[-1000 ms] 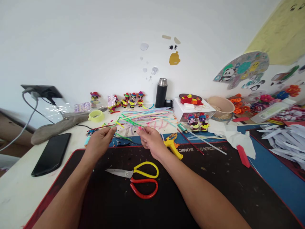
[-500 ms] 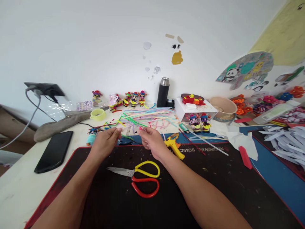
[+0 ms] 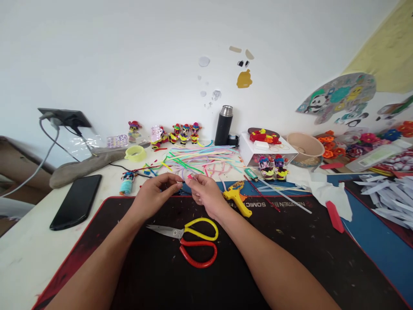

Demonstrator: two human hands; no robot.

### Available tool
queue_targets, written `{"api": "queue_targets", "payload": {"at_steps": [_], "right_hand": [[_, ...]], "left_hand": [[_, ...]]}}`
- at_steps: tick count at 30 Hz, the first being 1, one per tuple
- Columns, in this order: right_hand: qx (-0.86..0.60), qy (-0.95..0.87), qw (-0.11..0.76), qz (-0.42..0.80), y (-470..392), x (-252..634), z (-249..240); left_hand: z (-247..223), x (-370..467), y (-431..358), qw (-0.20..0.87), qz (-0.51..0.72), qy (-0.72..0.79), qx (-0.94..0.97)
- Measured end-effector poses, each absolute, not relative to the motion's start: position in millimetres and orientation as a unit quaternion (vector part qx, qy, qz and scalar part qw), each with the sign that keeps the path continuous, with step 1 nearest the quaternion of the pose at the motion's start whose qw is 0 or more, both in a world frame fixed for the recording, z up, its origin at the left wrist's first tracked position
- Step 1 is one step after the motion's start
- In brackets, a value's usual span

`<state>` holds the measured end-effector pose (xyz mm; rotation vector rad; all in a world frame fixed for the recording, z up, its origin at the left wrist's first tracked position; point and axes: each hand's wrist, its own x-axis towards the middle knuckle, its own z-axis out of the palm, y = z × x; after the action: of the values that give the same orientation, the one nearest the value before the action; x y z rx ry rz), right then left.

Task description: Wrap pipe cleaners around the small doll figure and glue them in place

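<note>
My right hand pinches a small pink-red piece between thumb and forefinger. Close against it, the thumb and fingertips of my left hand come together at a tiny dark bit, too small to name. Below both hands, scissors with one yellow and one red handle lie on the black mat, blades pointing left. A yellow glue gun rests just right of my right hand. Behind my fingers spreads a pile of coloured pipe cleaners.
A black phone and a small figure with a turquoise body are on the left. At the back stand several figures, a black flask and a white box. Paper strips heap up at right.
My left hand has moved right, and its fingertips now meet those of my right hand. The right hand still pinches the pink-red piece. The view has shifted slightly.
</note>
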<state>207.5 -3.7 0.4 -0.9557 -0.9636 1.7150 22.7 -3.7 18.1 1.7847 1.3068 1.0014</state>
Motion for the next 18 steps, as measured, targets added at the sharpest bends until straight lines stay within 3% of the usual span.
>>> {"api": "queue_targets", "payload": {"at_steps": [18], "right_hand": [[-0.358,-0.4,0.463,0.706,-5.8,207.2,-0.8]], "left_hand": [[23.0,22.9,-5.4,0.331,0.393,0.512,0.688]]}}
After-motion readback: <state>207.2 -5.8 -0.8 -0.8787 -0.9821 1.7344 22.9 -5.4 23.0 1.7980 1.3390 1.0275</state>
